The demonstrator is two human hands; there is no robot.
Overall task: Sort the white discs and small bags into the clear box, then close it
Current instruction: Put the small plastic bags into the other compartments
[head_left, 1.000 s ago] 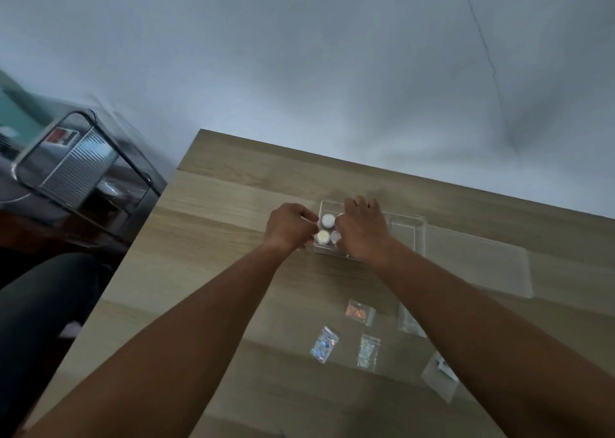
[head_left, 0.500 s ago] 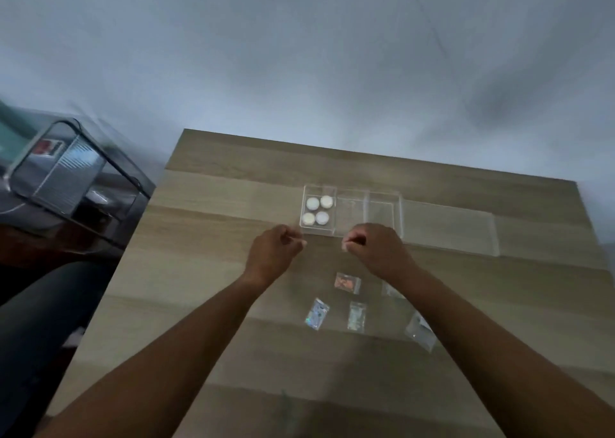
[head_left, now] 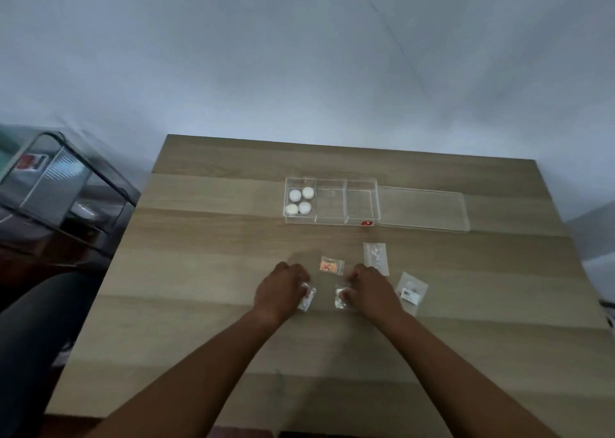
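Note:
The clear box (head_left: 362,180) stands open on the wooden table, with several white discs (head_left: 300,200) in its left compartment. Its other two compartments hold nothing. The flat clear lid (head_left: 422,208) lies against its right side. My left hand (head_left: 281,289) rests on a small glittery bag (head_left: 307,299), fingers curled on it. My right hand (head_left: 371,287) pinches another glittery bag (head_left: 341,296). An orange bag (head_left: 331,266) lies between and beyond my hands. Two clear bags (head_left: 376,256) (head_left: 411,291) lie to the right.
The wooden table (head_left: 216,271) ends at a grey wall behind the box. A metal-framed glass stand (head_left: 63,184) sits off the left edge. A dark-clothed leg (head_left: 36,324) shows at lower left.
Both hands drew back from the box toward me and came down on the two glittery bags. The discs stay in the left compartment.

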